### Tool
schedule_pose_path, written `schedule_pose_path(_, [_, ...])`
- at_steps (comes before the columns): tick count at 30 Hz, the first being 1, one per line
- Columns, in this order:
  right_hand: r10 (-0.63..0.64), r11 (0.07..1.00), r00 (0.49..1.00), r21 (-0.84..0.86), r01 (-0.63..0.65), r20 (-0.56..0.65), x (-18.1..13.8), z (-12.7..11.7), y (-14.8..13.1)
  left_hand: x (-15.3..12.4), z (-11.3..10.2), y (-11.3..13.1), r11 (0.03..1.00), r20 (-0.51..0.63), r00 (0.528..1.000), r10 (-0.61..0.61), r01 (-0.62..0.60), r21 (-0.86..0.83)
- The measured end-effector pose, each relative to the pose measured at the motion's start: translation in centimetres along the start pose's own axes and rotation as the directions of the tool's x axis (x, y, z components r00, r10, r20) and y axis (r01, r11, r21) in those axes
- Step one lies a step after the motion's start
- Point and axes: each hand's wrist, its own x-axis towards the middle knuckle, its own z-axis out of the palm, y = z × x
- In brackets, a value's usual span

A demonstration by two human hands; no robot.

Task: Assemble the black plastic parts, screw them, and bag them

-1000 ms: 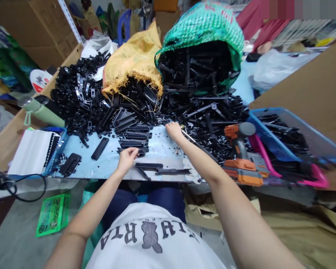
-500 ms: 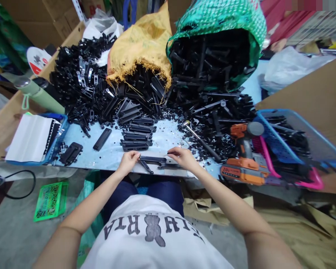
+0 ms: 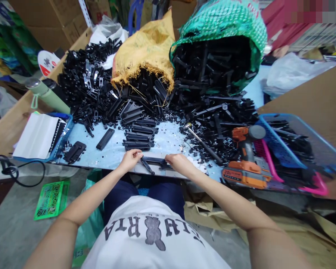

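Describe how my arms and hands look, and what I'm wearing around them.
Your left hand and right hand are bare, with no gloves or watch visible. Both forearms show no sleeves. You wear a white shirt printed with dark lettering and a dark animal figure, plus dark blue legwear.

A white shirt (image 3: pixel 145 254) with dark lettering (image 3: pixel 133 227) and animal print (image 3: pixel 154 229) tops navy trousers (image 3: pixel 165 193).

Two grips (image 3: pixel 131 160) (image 3: pixel 179 163), two sacks (image 3: pixel 147 52) (image 3: pixel 226 28), one hammer (image 3: pixel 204 142), one drill (image 3: pixel 246 171)
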Motion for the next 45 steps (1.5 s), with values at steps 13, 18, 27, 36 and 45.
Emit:
schedule_pose_path(13, [-0.293, 0.941, 0.76, -0.035, 0.337, -0.58, -2.5, 8.8, 4.0, -0.6, 7.7, 3.3, 0.716, 0.276, 0.856, 0.437, -0.517, 0.469])
schedule_pose_path(18, [-0.418, 0.904, 0.769, -0.132, 0.408, -0.484, -2.0, 8.1, 5.5, -0.3, 7.4, 3.1, 0.717, 0.272, 0.845, 0.46, -0.535, 0.447])
schedule_pose_path(27, [-0.338, 0.916, 0.76, -0.009, 0.401, -0.555, 1.6, 5.7, -1.4, -5.4, 6.0, 2.8, 0.82, -0.082, 0.989, 0.123, -0.055, 0.569])
schedule_pose_path(36, [-0.277, 0.914, 0.864, 0.161, 0.372, -0.421, 4.9, 6.7, -4.0, -4.5, 6.3, 3.5, 0.836, -0.042, 0.975, -0.217, 0.208, 0.507])
schedule_pose_path(45, [-0.27, 0.945, 0.846, 0.04, 0.324, -0.459, 0.3, 6.3, -0.6, -4.0, 4.9, 2.7, 0.834, 0.078, 0.967, 0.242, -0.248, 0.493])
